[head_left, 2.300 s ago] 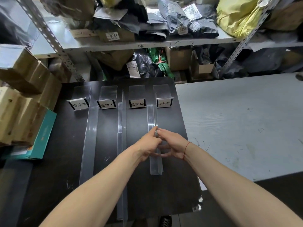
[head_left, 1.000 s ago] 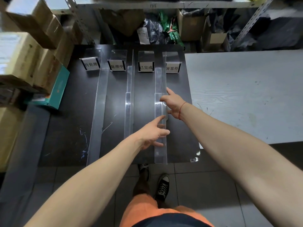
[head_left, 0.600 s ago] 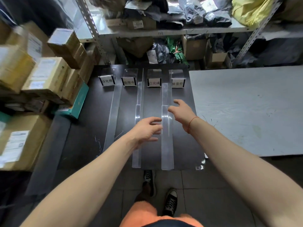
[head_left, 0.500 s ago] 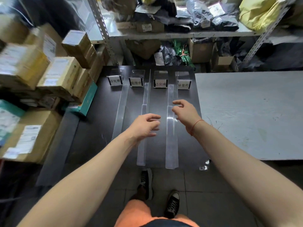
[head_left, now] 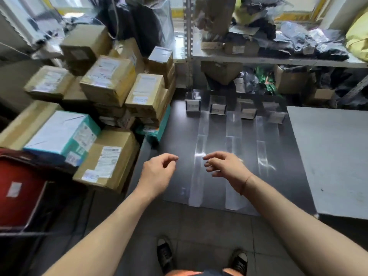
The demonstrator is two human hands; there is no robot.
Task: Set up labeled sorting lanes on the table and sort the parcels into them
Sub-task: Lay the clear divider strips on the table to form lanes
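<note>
A dark, glossy counter (head_left: 179, 136) carries three clear plastic divider strips (head_left: 199, 166), making lanes, with four small label stands (head_left: 192, 105) along its far edge. Taped cardboard parcels (head_left: 108, 80) are stacked off its left edge. Both hands, left (head_left: 157, 172) and right (head_left: 225, 165), hover loosely curled, holding nothing.

I've let go of the dividers (head_left: 261, 154) — my left hand (head_left: 157, 174) and right hand (head_left: 225, 166) now hover loosely curled over the table (head_left: 179, 140), and my view has swung left toward the parcels (head_left: 107, 80).
</note>
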